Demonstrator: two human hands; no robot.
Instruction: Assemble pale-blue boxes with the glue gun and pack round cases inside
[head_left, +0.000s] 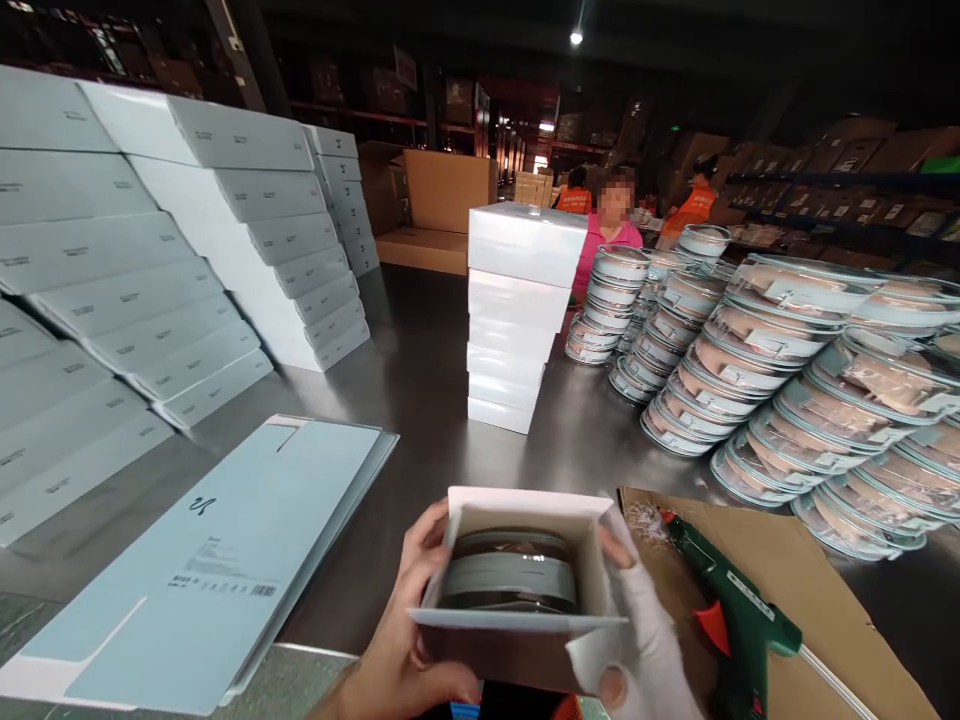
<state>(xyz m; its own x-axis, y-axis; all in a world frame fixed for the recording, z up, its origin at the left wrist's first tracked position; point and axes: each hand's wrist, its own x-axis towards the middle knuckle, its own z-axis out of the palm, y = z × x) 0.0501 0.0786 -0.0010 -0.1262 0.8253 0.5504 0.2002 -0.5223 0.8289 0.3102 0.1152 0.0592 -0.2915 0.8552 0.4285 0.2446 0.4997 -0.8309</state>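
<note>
Between my two hands is an open light-blue carton (517, 622), its open end facing up toward me. Inside it sits a round container (514, 572) with a pale band around its side. My left hand (412, 625) is bare and wraps the carton's left side, thumb across the near face. On the right side, my right hand (645, 620) grips the carton in a white glove that leaves some fingertips bare. A green glue gun (739, 590) with a red trigger lies on cardboard just right of my right hand. Flat folded cartons (217, 560) lie to the left.
Stacked light-blue boxes (247, 190) line the table's left side. Another stack of white boxes (517, 330) stands ahead. Several piles of round clear-lidded containers (750, 340) fill the right. A cardboard sheet (832, 590) lies front right. A person in pink (611, 235) is beyond the table.
</note>
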